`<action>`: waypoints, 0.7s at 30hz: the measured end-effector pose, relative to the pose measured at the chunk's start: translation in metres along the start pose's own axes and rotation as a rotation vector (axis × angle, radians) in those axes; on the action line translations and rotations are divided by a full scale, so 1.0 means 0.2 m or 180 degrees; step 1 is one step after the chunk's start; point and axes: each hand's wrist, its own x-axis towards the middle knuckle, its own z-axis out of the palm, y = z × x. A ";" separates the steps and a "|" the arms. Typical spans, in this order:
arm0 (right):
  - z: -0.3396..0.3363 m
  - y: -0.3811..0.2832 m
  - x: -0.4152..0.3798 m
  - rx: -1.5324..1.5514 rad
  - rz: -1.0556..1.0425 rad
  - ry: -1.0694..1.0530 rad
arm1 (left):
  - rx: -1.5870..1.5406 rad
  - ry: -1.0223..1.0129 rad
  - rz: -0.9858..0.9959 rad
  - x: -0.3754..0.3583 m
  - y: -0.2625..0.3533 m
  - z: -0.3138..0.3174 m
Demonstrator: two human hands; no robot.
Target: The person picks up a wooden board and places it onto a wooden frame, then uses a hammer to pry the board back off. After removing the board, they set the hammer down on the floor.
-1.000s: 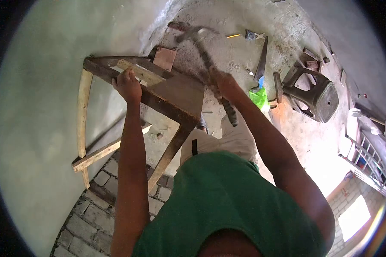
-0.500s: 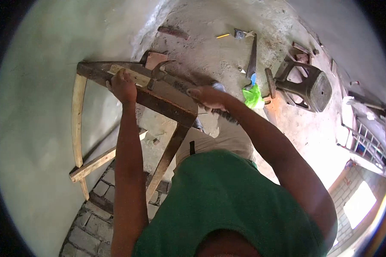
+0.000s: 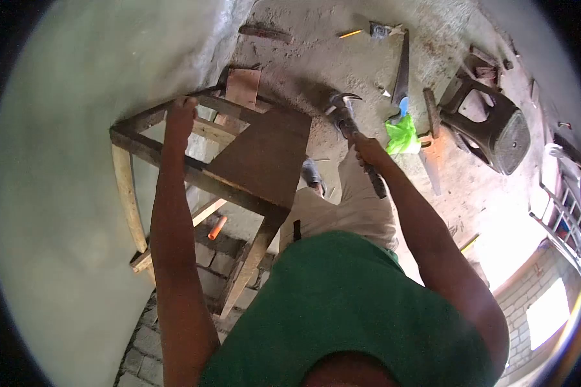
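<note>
My right hand (image 3: 370, 151) is closed around the dark handle of a claw hammer (image 3: 347, 119), its metal head pointing away from me above the floor. My left hand (image 3: 183, 115) has its fingers curled at the far rail of a wooden table frame (image 3: 239, 190); the fingertips are partly hidden. A dark board (image 3: 268, 145) covers the frame's right part, while its left part is open between the rails. Beside my left hand, a pale wood strip (image 3: 214, 131) shows inside the frame.
On the floor lie a handsaw (image 3: 401, 71), a green plastic bag (image 3: 403, 135), a yellow pencil (image 3: 350, 33) and an orange tube (image 3: 217, 228). A dark plastic stool (image 3: 490, 122) lies on its side at right. The wall (image 3: 58, 161) borders the frame at left.
The hammer has moved right, away from the frame's front beam, with my right hand. My left hand has shifted from the block on that beam to the far rail. More of the frame's top shows.
</note>
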 end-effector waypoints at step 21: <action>-0.06 0.30 0.56 -0.1621 -0.1832 -0.0976 | -0.0454 -0.0911 -0.1119 0.27 -0.46 0.83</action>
